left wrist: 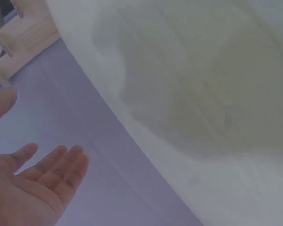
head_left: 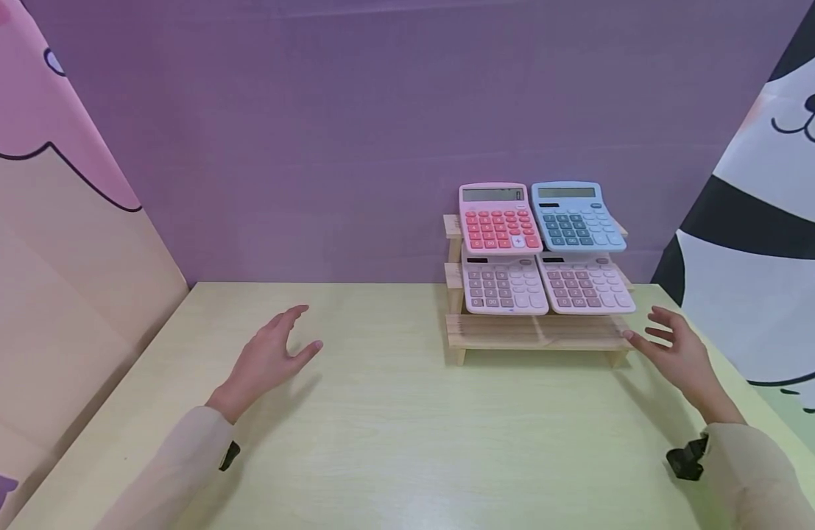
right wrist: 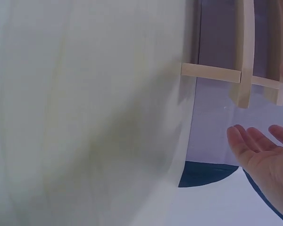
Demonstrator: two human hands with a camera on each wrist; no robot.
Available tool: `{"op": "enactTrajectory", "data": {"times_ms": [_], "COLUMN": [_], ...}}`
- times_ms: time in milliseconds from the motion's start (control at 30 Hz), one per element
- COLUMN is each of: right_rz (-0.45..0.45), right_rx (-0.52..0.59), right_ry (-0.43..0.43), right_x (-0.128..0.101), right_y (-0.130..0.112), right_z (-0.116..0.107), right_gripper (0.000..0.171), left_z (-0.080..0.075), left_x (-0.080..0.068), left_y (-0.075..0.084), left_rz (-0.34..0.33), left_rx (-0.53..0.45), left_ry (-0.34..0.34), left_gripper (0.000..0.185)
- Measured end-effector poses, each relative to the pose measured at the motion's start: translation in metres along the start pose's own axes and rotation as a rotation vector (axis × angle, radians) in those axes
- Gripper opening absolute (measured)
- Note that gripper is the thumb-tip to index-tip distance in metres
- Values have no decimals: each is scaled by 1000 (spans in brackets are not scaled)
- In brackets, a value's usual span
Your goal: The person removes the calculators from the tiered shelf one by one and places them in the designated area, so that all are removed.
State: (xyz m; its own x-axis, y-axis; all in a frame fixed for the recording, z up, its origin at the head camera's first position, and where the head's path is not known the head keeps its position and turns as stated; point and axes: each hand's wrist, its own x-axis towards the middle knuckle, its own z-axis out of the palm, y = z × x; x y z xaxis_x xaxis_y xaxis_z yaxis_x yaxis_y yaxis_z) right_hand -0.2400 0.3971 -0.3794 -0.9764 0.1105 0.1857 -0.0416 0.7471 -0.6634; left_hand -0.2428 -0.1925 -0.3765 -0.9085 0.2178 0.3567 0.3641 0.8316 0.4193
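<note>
A stepped wooden rack (head_left: 536, 333) stands at the back right of a pale yellow table (head_left: 394, 427). Its top step carries a pink calculator with red keys (head_left: 498, 218) and a blue calculator (head_left: 576, 216); the middle step carries two pale pink calculators (head_left: 503, 285) (head_left: 584, 284). The lowest step is bare. My left hand (head_left: 274, 358) hovers open over the table, well left of the rack, fingers (left wrist: 52, 162) spread. My right hand (head_left: 672, 350) is open beside the rack's right front corner, fingertips close to the bottom step. The rack's slats (right wrist: 243, 61) show in the right wrist view.
A purple backdrop (head_left: 354, 132) stands behind the table. A pink cartoon panel (head_left: 43, 147) closes the left side and a black-and-white cartoon panel (head_left: 771, 221) the right. Both wrists wear a black strap (head_left: 687, 460) over beige sleeves.
</note>
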Motion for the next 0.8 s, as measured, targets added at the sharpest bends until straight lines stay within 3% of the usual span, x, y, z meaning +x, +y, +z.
{"op": "enactTrajectory", "data": {"times_ms": [333,800], "right_rz": [-24,-16], "right_rx": [33,16], "right_ry": [18,-71], "right_x": [2,6], "right_y": [3,1], "right_z": [6,11], "right_gripper": [71,68], "left_z": [13,24], "left_x": [0,4], "left_y": [12,34], "left_rz": [29,90], "left_rx": [-71,-143], "left_ry": [-38,-88], "left_gripper": [61,58]}}
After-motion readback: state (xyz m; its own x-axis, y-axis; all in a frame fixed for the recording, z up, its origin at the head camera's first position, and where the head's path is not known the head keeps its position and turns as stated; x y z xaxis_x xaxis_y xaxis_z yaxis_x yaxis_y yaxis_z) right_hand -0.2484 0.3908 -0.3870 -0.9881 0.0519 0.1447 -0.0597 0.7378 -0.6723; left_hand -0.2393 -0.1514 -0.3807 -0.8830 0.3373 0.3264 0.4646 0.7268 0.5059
